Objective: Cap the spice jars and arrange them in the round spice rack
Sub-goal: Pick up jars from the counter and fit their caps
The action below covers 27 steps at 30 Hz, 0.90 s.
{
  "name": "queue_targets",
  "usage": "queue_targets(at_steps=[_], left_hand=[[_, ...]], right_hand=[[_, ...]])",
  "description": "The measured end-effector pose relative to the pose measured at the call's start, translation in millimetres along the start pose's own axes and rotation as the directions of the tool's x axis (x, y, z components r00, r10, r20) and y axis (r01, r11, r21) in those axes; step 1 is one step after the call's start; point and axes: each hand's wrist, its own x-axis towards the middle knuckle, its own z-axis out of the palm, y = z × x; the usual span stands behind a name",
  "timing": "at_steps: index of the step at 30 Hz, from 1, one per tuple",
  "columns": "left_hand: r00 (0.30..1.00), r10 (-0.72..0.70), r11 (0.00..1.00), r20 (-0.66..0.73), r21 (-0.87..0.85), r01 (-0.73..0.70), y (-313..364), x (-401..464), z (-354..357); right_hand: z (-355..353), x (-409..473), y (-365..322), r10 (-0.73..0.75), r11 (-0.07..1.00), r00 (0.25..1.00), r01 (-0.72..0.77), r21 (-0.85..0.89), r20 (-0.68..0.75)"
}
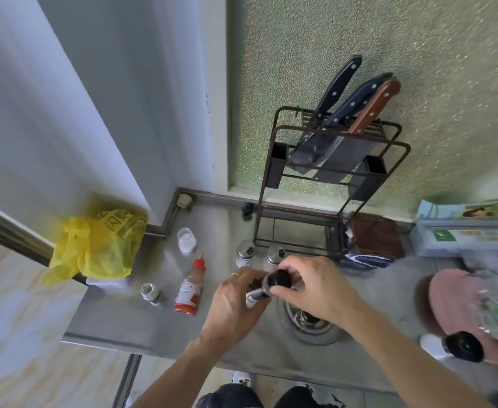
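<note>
Stainless steel surface [141, 319], with a round recessed drain [312, 322] near the front edge. Standing on it: a white open jar [186, 240] toward the back left corner; two shaker jars with perforated metal caps [245, 253] [274, 257] before a wire knife rack [327, 184] at the back edge. A red squeeze bottle [190, 287] and small glass jar [152, 293] occupy the left portion. Yellow plastic bag [100, 242] at left edge. Folded brown cloth [374, 237] beside the rack's right side.

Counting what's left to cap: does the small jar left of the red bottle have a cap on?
No: the small jar stands open beside the red bottle, its mouth bare.
</note>
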Motion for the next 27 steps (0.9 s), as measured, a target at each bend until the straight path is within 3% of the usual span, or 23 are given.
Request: queue_targets(at_steps=[3,7,11,16,20,24,27], left_hand=[[0.999,0.032,0.999,0.014,0.038,-0.033,0,1,0],[0.998,0.047,0.997,0.032,0.054,-0.049,-2,1,-1],[0.997,0.059,0.997,0.042,0.042,-0.061,-3,0,0],[0.998,0.059,0.997,0.032,0.039,-0.06,-4,0,-2],[0.997,0.071,0.997,0.037,0.025,-0.071,-6,-2,-3],[0.997,0.072,0.997,0.033,0.036,-0.073,-9,-6,-3],[0.994,0.092,0.995,0.063,0.035,-0.094,-10,-12,-1]], right_hand=[[-4,-1,-2,0.035,0.995,0.999,-0.035,-0.092,0.004],[-13,-2,-1,0.039,0.998,0.991,-0.045,0.046,0.129],[-10,-2,-3,0.067,0.989,0.997,-0.062,-0.134,0.035],[-9,-3,-2,0.079,0.995,0.986,-0.088,0.055,0.144],[-4,-4,0,0.117,0.988,0.991,-0.109,-0.108,0.069],[-8,-6,-5,0.043,0.995,0.984,-0.057,0.078,0.175],[-7,-6,-8,0.091,0.992,0.991,-0.081,-0.101,0.097]])
